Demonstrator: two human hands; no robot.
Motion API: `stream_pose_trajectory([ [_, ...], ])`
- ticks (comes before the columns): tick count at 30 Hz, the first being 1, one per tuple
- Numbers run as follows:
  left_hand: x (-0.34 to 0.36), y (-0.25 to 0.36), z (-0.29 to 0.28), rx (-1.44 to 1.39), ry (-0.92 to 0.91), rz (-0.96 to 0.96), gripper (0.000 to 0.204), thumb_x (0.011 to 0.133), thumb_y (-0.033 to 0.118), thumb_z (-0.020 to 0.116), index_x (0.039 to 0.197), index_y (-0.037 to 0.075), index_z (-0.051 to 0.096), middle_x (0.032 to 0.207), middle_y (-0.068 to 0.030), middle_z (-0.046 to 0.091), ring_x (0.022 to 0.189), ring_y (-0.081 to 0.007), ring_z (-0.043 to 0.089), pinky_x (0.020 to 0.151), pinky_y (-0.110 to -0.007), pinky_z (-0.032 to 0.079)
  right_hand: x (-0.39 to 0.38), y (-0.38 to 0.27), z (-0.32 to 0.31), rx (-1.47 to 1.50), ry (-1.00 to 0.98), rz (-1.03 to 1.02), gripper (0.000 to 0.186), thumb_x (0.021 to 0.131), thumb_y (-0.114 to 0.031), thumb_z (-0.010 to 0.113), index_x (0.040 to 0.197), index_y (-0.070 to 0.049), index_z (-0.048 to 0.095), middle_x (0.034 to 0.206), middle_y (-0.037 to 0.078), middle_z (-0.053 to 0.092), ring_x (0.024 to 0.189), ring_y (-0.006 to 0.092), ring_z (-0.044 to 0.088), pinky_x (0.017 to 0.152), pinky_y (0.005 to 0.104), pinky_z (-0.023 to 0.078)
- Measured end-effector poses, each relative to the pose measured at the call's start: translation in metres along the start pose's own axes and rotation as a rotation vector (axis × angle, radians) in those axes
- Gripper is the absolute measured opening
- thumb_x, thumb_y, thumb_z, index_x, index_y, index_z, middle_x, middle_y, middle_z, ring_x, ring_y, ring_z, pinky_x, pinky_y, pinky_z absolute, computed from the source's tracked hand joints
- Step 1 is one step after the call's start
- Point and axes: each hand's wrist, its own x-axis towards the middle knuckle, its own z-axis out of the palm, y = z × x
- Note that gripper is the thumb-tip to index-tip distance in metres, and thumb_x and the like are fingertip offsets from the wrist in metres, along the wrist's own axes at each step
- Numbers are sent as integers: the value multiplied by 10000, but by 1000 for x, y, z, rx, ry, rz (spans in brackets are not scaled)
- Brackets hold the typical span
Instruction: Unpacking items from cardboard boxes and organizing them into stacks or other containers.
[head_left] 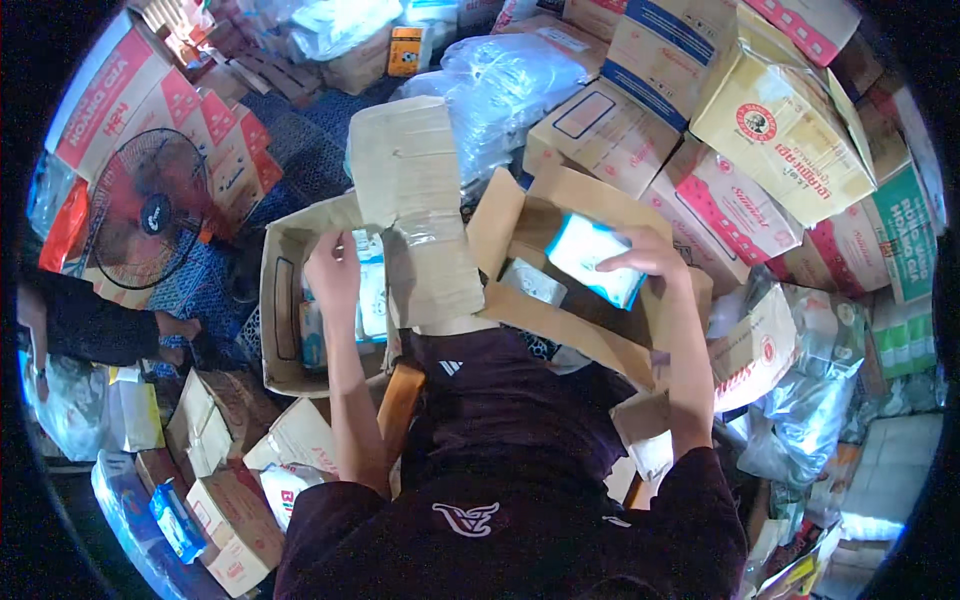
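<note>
Pack (580, 248), white and blue, over right box (600, 196); right hand (648, 255) clasps its right end. Presumably light, soft, slick-wrapped; best gripped broadly across both sides. Left hand (333, 265) curled over left box (300, 382); cannot tell whether it pinches anything.

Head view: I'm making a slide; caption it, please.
Left hand at one open box, right hand holding a packet at another box.

Lettering marks a yellowish carton (785, 130), green carton (908, 240).
</note>
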Motion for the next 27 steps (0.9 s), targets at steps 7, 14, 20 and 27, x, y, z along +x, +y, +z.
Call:
stream_pose_trajectory([
  [7, -44, 100, -2, -643, -725, 9, 256, 840, 189, 583, 996, -14, 576, 853, -65, 630, 765, -117, 580, 683, -263, 464, -46, -119, 4, 950, 287, 26, 446, 750, -330, 660, 973, 52, 604, 844, 81, 635, 763, 138, 592, 702, 263, 449],
  [14, -31, 100, -26, -834, -853, -191, 359, 785, 199, 647, 1047, -38, 581, 957, -70, 622, 860, -119, 562, 783, -265, 437, -48, -185, 24, 1027, 82, -44, 414, 845, -328, 584, 1000, 56, 576, 847, 76, 629, 773, 99, 563, 677, 248, 445],
  [20, 3, 35, -86, -422, -555, -357, 406, 697, 317, 676, 919, -21, 642, 814, -97, 650, 737, -134, 603, 686, -269, 458, -47, -193, 36, 678, 27, -458, 278, 836, -146, 571, 1072, -4, 527, 746, 49, 605, 693, 96, 555, 642, 223, 428],
  [27, 14, -77, -106, 593, -62, -626, 608, 596, 539, 645, 818, -28, 657, 759, -174, 636, 727, -199, 639, 658, -322, 492, -58, -149, 50, 897, -219, -219, 248, 885, -66, 478, 1112, 33, 486, 845, 85, 610, 737, 112, 567, 686, 232, 453],
])
